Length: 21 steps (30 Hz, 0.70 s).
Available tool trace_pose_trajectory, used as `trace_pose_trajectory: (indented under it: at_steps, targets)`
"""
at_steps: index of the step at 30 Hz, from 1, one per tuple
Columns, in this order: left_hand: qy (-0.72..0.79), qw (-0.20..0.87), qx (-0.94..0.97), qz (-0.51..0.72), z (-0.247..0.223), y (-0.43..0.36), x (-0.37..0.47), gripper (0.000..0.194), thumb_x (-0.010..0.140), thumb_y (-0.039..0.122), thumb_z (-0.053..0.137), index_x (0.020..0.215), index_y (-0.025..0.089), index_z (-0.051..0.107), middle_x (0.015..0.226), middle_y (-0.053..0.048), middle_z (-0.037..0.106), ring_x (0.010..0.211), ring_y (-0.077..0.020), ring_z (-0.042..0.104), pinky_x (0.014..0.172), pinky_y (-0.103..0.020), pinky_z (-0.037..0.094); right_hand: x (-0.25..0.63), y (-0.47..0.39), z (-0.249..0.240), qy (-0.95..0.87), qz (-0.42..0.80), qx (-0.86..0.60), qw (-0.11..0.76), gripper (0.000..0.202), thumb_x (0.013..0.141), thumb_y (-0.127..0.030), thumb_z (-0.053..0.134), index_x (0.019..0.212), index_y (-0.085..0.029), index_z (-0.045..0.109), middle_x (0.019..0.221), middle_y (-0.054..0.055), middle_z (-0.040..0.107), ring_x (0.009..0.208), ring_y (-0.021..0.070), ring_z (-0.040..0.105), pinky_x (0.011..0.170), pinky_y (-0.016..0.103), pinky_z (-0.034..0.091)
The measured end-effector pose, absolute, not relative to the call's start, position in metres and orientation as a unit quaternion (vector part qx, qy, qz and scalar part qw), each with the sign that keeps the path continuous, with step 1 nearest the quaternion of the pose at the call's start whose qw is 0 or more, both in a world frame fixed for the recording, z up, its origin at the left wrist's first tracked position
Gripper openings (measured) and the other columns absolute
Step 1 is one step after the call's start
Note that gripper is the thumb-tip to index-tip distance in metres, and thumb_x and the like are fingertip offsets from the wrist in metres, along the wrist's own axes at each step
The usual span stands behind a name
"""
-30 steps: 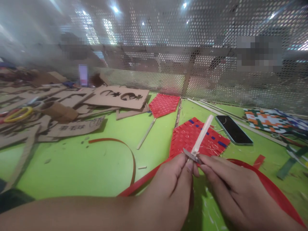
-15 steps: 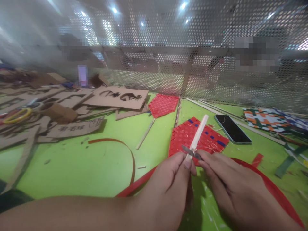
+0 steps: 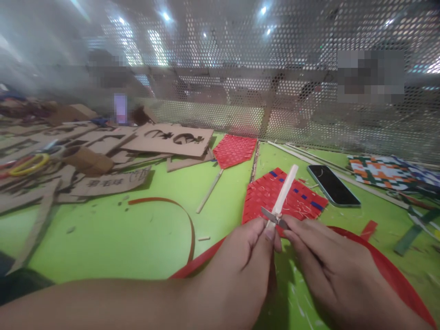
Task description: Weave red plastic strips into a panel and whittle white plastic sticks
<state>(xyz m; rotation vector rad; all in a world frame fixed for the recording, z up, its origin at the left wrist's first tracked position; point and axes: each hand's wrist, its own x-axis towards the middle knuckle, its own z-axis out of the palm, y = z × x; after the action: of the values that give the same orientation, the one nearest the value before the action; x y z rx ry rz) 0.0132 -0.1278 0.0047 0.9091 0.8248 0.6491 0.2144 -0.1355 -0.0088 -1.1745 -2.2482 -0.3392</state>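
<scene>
A pale wooden stick points up and away from me, its near end pinched in my left hand. My right hand is closed around a small knife, whose blade lies across the stick just beyond my left thumb. Curled shavings gather where blade meets wood. Below and behind the stick lies a red woven piece with a row of blue squares, sprinkled with thin shavings. The knife's handle is mostly hidden in my right fingers.
A phone lies to the right, near an orange, white and green woven piece. Farther back is a red woven fan with a stick handle. Cardboard cutouts and yellow-handled scissors cover the left. A perforated metal screen stands behind.
The whole view has shifted very slightly. Both hands, the knife and the stick keep nearly the same position relative to each other.
</scene>
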Motion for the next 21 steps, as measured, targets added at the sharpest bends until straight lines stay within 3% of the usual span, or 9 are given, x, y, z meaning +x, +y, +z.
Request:
trace_pose_trajectory:
  at_steps: [6, 10, 16, 21]
  targets:
    - [0.403, 0.779, 0.386, 0.285, 0.013, -0.126, 0.021, 0.031, 0.111, 0.049, 0.045, 0.092, 0.025, 0.05, 0.052, 0.012, 0.037, 0.042, -0.0071, 0.034, 0.041, -0.016, 0.029, 0.222, -0.138, -0.014, -0.857, -0.169, -0.42, 0.246, 0.035, 0.102, -0.013, 0.047, 0.125, -0.015, 0.073, 0.112, 0.012, 0.084, 0.089, 0.0246, 0.082, 0.06, 0.027, 0.066]
    - [0.425, 0.784, 0.373, 0.256, 0.013, -0.127, 0.02, 0.035, 0.108, 0.057, 0.045, 0.094, 0.026, 0.053, 0.051, 0.009, 0.049, 0.038, -0.0083, 0.033, 0.036, -0.017, 0.026, 0.226, -0.134, -0.021, -0.857, -0.195, -0.416, 0.234, 0.039, 0.1, -0.011, 0.048, 0.13, -0.01, 0.071, 0.112, 0.016, 0.083, 0.087, 0.0266, 0.081, 0.056, 0.03, 0.064]
    - [0.427, 0.808, 0.315, 0.258, 0.005, -0.131, 0.021, 0.037, 0.101, 0.063, 0.058, 0.099, 0.026, 0.057, 0.056, 0.01, 0.047, 0.04, -0.0077, 0.039, 0.04, -0.018, 0.027, 0.236, -0.124, -0.009, -0.817, -0.205, -0.46, 0.281, 0.028, 0.108, -0.019, 0.047, 0.122, -0.015, 0.071, 0.113, 0.013, 0.084, 0.097, 0.0278, 0.082, 0.083, 0.036, 0.068]
    - [0.451, 0.781, 0.347, 0.257, 0.012, -0.123, 0.023, 0.031, 0.106, 0.056, 0.05, 0.096, 0.026, 0.052, 0.052, 0.011, 0.043, 0.039, -0.0078, 0.035, 0.036, -0.018, 0.021, 0.23, -0.131, -0.002, -0.821, -0.165, -0.46, 0.297, 0.031, 0.111, -0.029, 0.046, 0.115, -0.016, 0.073, 0.106, 0.009, 0.086, 0.088, 0.0237, 0.084, 0.079, 0.031, 0.068]
